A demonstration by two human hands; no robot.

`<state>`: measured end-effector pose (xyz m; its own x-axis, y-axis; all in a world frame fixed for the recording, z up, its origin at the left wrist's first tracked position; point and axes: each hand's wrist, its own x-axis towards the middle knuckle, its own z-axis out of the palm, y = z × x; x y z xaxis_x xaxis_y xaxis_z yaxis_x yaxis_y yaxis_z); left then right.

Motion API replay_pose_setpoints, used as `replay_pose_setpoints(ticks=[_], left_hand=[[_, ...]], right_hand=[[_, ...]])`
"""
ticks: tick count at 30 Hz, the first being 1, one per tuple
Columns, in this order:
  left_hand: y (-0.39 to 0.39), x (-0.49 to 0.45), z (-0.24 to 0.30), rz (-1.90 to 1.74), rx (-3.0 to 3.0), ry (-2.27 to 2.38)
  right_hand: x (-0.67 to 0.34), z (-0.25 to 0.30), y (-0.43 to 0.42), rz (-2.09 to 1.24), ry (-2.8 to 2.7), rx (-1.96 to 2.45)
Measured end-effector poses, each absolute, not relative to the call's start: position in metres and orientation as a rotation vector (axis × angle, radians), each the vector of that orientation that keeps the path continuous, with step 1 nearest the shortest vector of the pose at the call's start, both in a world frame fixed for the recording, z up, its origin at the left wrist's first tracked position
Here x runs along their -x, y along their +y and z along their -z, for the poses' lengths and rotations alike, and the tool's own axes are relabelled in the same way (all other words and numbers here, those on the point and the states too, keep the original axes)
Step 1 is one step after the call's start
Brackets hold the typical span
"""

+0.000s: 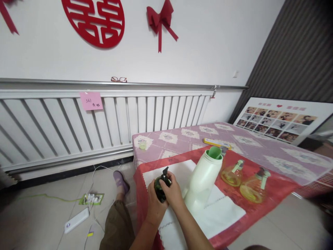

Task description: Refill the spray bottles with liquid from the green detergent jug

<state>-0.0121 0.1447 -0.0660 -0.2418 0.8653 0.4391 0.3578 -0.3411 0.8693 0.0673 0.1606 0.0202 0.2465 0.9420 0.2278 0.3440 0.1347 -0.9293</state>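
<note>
A dark green pump bottle (159,191) with a black pump head stands upright between my two hands, over the white cloth at the table's near left side. My left hand (154,205) wraps the bottle's side from the left. From the right, my right hand (173,192) grips it near the neck, its thumb on the shoulder just below the pump. Just right of my hands is a large pale green jug (203,180), with a green funnel-like piece (215,152) in its mouth. My right forearm hides part of the jug's base.
Clear yellowish spray bottles (231,176) stand on the red cloth (279,187) at right, one partly behind the jug. A yellow-edged strip (217,143) and a small pale green cap (142,146) lie farther back. A radiator (153,114) lines the wall; a power strip (91,199) and cables are on the floor.
</note>
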Motion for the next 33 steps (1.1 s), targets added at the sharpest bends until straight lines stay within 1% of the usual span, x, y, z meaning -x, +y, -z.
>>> replay_pose_setpoints(ticks=[13,22,28,33], left_hand=[[0.145,0.011,0.07,-1.6,-1.622,1.476],[0.147,0.009,0.07,-1.579,-1.581,1.479],[0.146,0.008,0.068,-1.451,-1.471,1.539],[0.145,0.008,0.066,-1.387,-1.52,1.556]], right_hand=[[-0.069,-0.028,0.163,-0.612,-1.358,1.546],[-0.079,-0.042,0.166,-0.62,-1.665,1.51],[-0.083,-0.066,0.187,-0.445,-1.701,1.572],[-0.074,-0.082,0.229,-0.3,-1.67,1.609]])
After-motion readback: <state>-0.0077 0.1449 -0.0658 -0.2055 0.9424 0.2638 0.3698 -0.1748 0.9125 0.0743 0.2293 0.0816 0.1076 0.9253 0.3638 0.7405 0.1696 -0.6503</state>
